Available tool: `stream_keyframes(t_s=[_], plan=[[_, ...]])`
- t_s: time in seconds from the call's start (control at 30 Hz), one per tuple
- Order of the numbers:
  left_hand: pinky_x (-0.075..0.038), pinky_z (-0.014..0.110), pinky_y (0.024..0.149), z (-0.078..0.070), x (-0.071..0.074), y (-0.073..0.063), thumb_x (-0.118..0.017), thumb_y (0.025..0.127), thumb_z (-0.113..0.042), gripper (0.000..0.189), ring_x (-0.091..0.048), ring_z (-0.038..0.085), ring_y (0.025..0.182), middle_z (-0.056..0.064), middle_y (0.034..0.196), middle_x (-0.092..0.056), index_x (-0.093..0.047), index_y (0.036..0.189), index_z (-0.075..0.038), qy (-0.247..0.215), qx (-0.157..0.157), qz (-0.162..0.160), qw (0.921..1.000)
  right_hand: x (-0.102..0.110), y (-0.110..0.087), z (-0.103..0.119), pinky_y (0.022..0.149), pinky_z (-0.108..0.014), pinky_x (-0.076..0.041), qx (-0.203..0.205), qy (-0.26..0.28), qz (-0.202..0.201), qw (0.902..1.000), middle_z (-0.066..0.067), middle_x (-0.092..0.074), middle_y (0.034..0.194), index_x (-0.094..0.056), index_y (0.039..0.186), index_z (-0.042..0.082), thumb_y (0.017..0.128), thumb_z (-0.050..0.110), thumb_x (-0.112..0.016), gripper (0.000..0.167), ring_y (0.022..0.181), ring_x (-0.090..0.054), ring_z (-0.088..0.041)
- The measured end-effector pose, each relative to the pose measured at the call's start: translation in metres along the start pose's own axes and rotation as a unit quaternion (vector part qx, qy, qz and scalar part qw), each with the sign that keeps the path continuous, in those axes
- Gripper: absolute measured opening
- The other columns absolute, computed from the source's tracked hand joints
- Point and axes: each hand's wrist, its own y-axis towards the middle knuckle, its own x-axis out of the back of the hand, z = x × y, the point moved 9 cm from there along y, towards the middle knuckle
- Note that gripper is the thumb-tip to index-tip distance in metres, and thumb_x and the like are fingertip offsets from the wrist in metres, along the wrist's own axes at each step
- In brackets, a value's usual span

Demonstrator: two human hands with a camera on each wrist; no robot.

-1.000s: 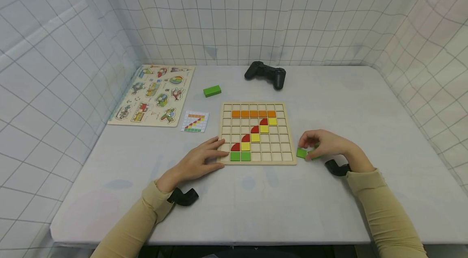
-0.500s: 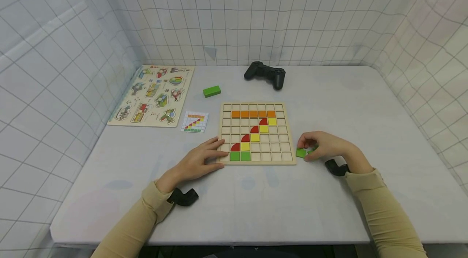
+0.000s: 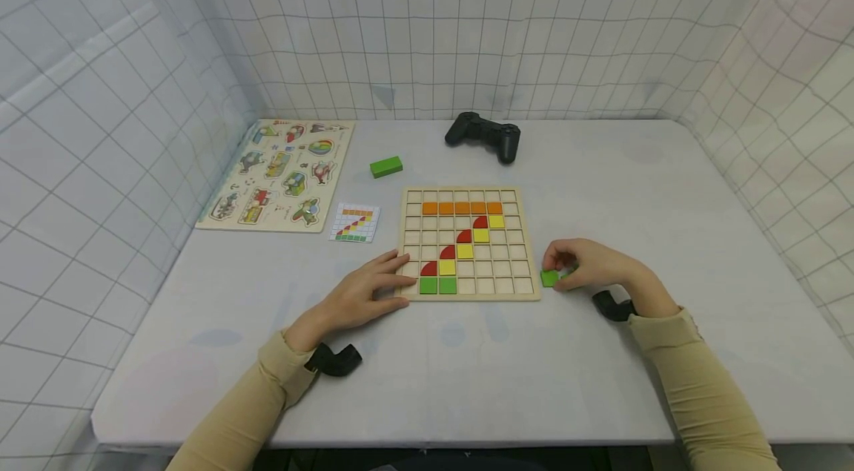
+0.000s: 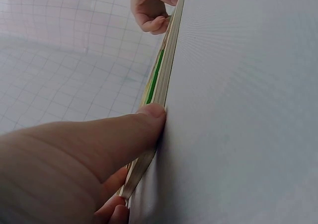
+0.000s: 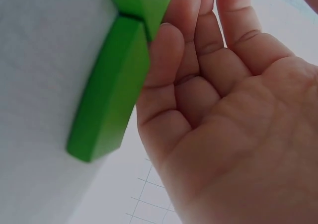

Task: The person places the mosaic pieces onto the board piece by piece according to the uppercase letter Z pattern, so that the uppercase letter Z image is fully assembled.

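A wooden grid board (image 3: 510,241) lies on the table, with orange squares along its far row, red quarter-rounds and yellow squares in a diagonal, and two green squares at its near left. My left hand (image 3: 353,297) rests on the board's near left corner, fingers extended; in the left wrist view its thumb (image 4: 149,112) touches the front edge. Right of the board, my right hand (image 3: 594,265) pinches a green block (image 3: 549,279) between thumb and fingers. The right wrist view shows another green block (image 5: 112,90) beside it, partly hidden from the head by the hand.
A pattern card (image 3: 355,223) lies left of the board. A green bar (image 3: 386,167) and a black game controller (image 3: 483,136) lie beyond it. At the far left is a picture puzzle board (image 3: 273,174). Gridded cloth walls enclose the back and sides.
My right thumb and fingers have shifted slightly to the left around the green block beside the board. My left hand stays on the board's corner.
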Motion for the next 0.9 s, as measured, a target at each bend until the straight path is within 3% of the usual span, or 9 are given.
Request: stream_keyframes(t_s=[0.17, 0.47, 0.67, 0.9], plan=[[-0.024, 0.043, 0.112, 0.001, 0.000, 0.000, -0.067, 0.088, -0.029, 0.039, -0.023, 0.027, 0.139, 0.010, 0.146, -0.038, -0.064, 0.123, -0.010, 0.001, 0.004, 0.003, 1.0000, 0.001, 0.000, -0.001, 0.080, -0.032, -0.047, -0.005, -0.003, -0.003, 1.0000, -0.001, -0.057, 0.088, -0.059, 0.092, 0.007, 0.075, 0.001, -0.074, 0.023, 0.086, -0.052, -0.019], [-0.024, 0.045, 0.112, -0.002, 0.002, -0.001, -0.067, 0.088, -0.028, 0.039, -0.023, 0.029, 0.139, 0.012, 0.146, -0.038, -0.064, 0.122, -0.009, -0.004, 0.002, 0.001, 1.0000, 0.011, 0.004, -0.001, 0.057, -0.025, -0.046, -0.013, 0.041, -0.010, 0.9990, -0.004, -0.058, 0.079, -0.059, 0.086, 0.005, 0.080, 0.009, -0.073, 0.015, 0.068, -0.052, -0.017], [-0.024, 0.044, 0.112, -0.002, 0.001, -0.001, -0.067, 0.088, -0.028, 0.039, -0.023, 0.029, 0.139, 0.012, 0.146, -0.038, -0.064, 0.122, -0.009, -0.002, 0.003, 0.004, 1.0000, 0.021, 0.011, 0.005, 0.060, -0.024, -0.045, -0.012, 0.049, -0.034, 0.9981, -0.004, -0.057, 0.077, -0.059, 0.086, 0.005, 0.081, 0.013, -0.074, 0.018, 0.069, -0.051, -0.017], [-0.023, 0.045, 0.112, -0.002, 0.001, 0.000, -0.067, 0.088, -0.028, 0.039, -0.023, 0.029, 0.139, 0.013, 0.146, -0.038, -0.064, 0.122, -0.009, -0.001, 0.001, 0.002, 1.0000, 0.016, 0.029, 0.036, 0.069, -0.026, -0.048, 0.011, 0.073, -0.024, 0.9970, -0.006, -0.059, 0.084, -0.060, 0.091, 0.004, 0.082, 0.014, -0.073, 0.019, 0.077, -0.053, -0.021]])
